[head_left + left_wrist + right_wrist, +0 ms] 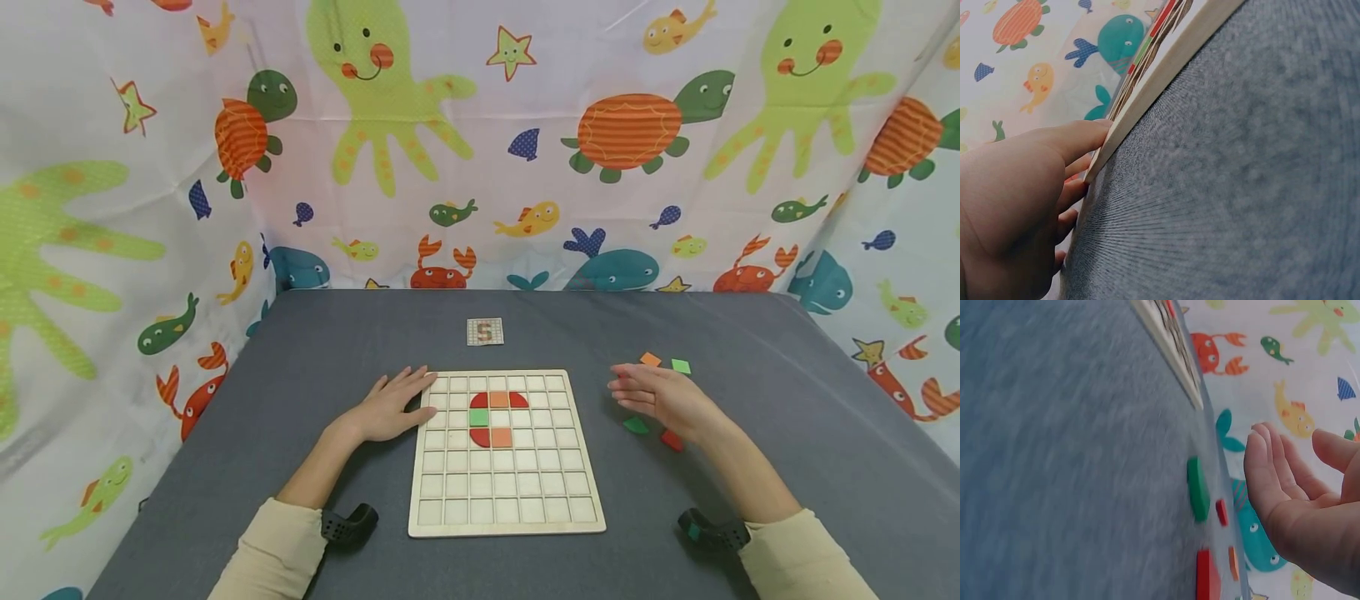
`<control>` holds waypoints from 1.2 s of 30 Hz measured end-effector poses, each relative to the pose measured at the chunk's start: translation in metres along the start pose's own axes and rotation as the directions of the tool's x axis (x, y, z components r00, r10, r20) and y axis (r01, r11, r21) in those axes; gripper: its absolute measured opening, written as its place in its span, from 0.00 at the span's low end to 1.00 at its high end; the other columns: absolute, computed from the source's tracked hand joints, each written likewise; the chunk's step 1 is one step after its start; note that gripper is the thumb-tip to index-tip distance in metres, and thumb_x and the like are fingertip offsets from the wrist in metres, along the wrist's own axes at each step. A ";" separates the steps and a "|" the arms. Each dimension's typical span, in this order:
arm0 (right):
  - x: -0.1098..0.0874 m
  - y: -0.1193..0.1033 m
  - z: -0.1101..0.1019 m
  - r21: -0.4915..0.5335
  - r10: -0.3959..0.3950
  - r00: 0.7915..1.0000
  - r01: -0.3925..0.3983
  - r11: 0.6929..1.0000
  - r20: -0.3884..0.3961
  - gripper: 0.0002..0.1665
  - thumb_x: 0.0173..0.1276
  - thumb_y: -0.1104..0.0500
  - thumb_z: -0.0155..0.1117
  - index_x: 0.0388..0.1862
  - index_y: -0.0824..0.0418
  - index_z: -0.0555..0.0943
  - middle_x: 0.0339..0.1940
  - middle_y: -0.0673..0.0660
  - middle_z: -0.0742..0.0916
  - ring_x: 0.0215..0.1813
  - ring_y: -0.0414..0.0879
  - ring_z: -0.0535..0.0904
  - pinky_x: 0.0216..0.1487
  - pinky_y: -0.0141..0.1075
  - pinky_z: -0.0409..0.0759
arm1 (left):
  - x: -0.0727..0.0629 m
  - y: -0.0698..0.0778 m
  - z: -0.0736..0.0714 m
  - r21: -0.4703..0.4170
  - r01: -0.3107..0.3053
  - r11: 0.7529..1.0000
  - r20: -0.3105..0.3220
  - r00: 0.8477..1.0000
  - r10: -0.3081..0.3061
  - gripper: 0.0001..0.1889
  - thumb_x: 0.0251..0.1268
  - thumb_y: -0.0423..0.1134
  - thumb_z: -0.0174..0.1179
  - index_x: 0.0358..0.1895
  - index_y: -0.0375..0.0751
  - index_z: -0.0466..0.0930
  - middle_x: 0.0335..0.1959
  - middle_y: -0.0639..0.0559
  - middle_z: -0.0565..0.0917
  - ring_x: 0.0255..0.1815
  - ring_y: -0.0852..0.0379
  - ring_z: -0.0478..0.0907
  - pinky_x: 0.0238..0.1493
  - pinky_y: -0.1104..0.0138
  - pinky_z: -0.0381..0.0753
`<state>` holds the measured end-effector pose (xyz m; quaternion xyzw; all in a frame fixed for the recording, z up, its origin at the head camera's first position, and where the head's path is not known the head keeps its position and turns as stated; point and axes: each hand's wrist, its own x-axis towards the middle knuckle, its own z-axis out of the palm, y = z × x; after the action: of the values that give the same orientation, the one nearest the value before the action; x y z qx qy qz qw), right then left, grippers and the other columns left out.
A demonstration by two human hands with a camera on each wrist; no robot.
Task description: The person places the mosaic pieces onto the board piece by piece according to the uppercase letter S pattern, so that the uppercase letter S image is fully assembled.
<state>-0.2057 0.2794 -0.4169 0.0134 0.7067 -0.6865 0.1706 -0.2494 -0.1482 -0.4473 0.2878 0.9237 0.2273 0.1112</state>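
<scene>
A wooden grid board (525, 529) lies on the grey table. In its upper rows sit red rounded tiles (480, 437), orange square tiles (501, 437) and a green square tile (478, 418). My left hand (390, 408) rests at the board's upper left edge, fingers spread, the thumb touching the rim, as the left wrist view also shows. To the right of the board my right hand (663, 398) hovers with straight fingers, holding nothing. Around it lie a dark green tile (1197, 489), a red tile (1207, 578), an orange tile (650, 359) and a light green tile (681, 366).
Behind the board lies a small pattern card (485, 332) with a coloured figure on a grid. A curtain (480, 200) printed with sea animals hangs along the back and sides of the table (345, 325). Each wrist wears a black device (351, 525).
</scene>
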 end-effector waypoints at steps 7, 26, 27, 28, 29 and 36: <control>-0.008 0.006 -0.014 -0.083 0.018 1.000 -0.018 0.996 -0.004 0.37 0.76 0.50 0.52 0.69 0.77 0.58 0.53 0.63 0.80 0.53 0.47 0.79 0.54 0.37 0.76 | 0.000 -0.001 0.001 0.003 -0.006 1.000 -0.005 1.000 0.006 0.34 0.72 0.51 0.51 0.74 0.38 0.55 0.74 0.38 0.54 0.74 0.37 0.43 0.67 0.39 0.37; -0.017 0.016 -0.021 -0.468 -0.073 0.992 0.111 0.877 0.099 0.26 0.70 0.62 0.60 0.63 0.74 0.70 0.50 0.65 0.82 0.50 0.47 0.80 0.48 0.33 0.78 | 0.000 -0.001 0.000 -0.004 -0.007 1.000 -0.009 1.000 0.007 0.34 0.72 0.51 0.52 0.74 0.38 0.55 0.74 0.39 0.55 0.74 0.37 0.43 0.67 0.39 0.37; -0.017 0.015 -0.020 -0.495 -0.084 0.990 0.129 0.859 0.110 0.26 0.69 0.63 0.61 0.62 0.74 0.70 0.49 0.64 0.83 0.49 0.48 0.80 0.46 0.33 0.78 | 0.000 0.000 0.000 -0.005 -0.005 1.000 -0.008 1.000 0.005 0.34 0.72 0.51 0.52 0.74 0.38 0.55 0.74 0.39 0.55 0.74 0.37 0.43 0.67 0.39 0.37; -0.018 0.015 -0.019 -0.512 -0.092 0.989 0.140 0.848 0.119 0.26 0.68 0.63 0.62 0.61 0.73 0.71 0.48 0.64 0.83 0.49 0.49 0.80 0.45 0.33 0.78 | 0.000 0.000 0.000 -0.005 -0.004 1.000 -0.008 1.000 0.004 0.34 0.72 0.51 0.52 0.74 0.38 0.55 0.74 0.39 0.55 0.74 0.37 0.43 0.67 0.39 0.37; -0.018 0.015 -0.018 -0.520 -0.098 0.986 0.155 0.840 0.135 0.26 0.67 0.64 0.63 0.61 0.74 0.71 0.47 0.64 0.83 0.49 0.50 0.80 0.45 0.33 0.78 | 0.000 0.000 0.000 -0.006 -0.002 1.000 -0.007 1.000 0.002 0.34 0.72 0.51 0.52 0.74 0.38 0.55 0.74 0.39 0.55 0.74 0.37 0.43 0.67 0.39 0.37; -0.019 0.015 -0.019 -0.539 -0.113 0.974 0.203 0.818 0.195 0.28 0.61 0.68 0.68 0.59 0.74 0.72 0.47 0.64 0.82 0.51 0.56 0.79 0.45 0.33 0.79 | -0.001 0.001 0.000 -0.008 -0.001 1.000 -0.004 1.000 0.001 0.34 0.72 0.51 0.51 0.74 0.38 0.55 0.74 0.39 0.54 0.74 0.37 0.43 0.67 0.39 0.37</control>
<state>-0.1882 0.3025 -0.4267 -0.1485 0.8588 -0.4623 0.1637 -0.2484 -0.1483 -0.4466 0.2872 0.9229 0.2316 0.1101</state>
